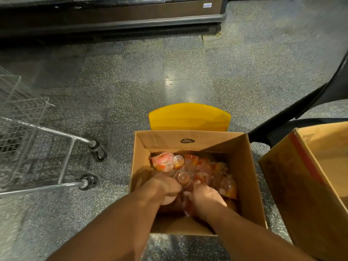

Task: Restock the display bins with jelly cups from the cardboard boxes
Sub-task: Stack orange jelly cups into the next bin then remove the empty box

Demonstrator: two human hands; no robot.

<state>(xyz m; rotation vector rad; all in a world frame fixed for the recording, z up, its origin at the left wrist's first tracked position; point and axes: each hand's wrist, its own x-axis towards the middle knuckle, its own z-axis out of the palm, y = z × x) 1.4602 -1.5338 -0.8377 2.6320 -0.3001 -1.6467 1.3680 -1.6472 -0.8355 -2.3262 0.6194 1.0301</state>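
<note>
Hands deep in the cardboard box (pixel 243 166), gathering jelly cups (pixel 199 166).

Both hands work the near half of the pile: the left hand (pixel 162 187) curls its grip over cups at near left, the right hand (pixel 205 198) closes its grip around cups just beside it, though which cups each holds is hidden under the fingers. The loose cups still to be gathered lie farther in and to the right, tumbled at all angles, nearer the right hand. No display bin is in view; a second box (pixel 293 185) stands at right and a wire cart (pixel 66 140) at left, on the floor.
</note>
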